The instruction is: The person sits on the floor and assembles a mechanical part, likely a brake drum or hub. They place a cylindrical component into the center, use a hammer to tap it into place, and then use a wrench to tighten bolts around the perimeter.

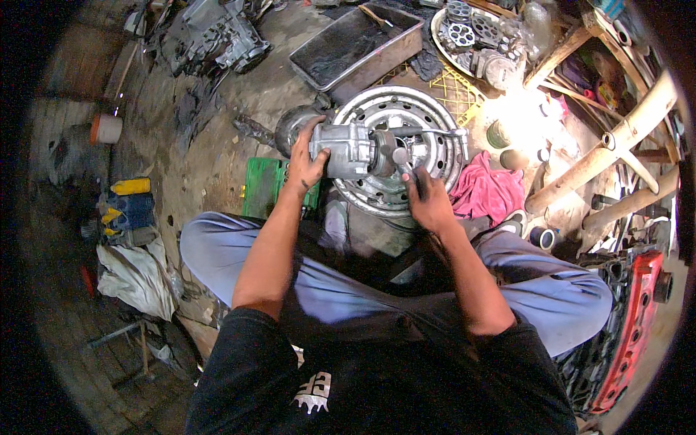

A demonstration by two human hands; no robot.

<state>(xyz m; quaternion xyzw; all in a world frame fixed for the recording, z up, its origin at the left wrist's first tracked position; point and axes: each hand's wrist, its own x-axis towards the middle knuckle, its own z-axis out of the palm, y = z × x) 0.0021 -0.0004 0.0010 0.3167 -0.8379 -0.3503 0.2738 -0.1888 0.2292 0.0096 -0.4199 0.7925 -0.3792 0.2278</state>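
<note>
My left hand (308, 161) is wrapped round the left end of a grey cast-metal housing (341, 151), which lies on its side over a steel wheel rim (435, 190). A dark round collar (382, 152) and a long metal shaft (435, 133) extend from its right side. My right hand (433, 205) is closed on the dark handle of a hammer (400, 156). The hammer's round head is by the collar; whether the two touch I cannot tell. A dark round metal part (293, 127) stands behind my left hand.
A green tool case (259, 181) lies left of the rim. Beyond are a metal tray (355, 72) of dark liquid with a brush and a basin (436, 36) of metal parts. A pink cloth (489, 188) and wooden poles (609, 163) are to the right, an engine block (217, 36) far left.
</note>
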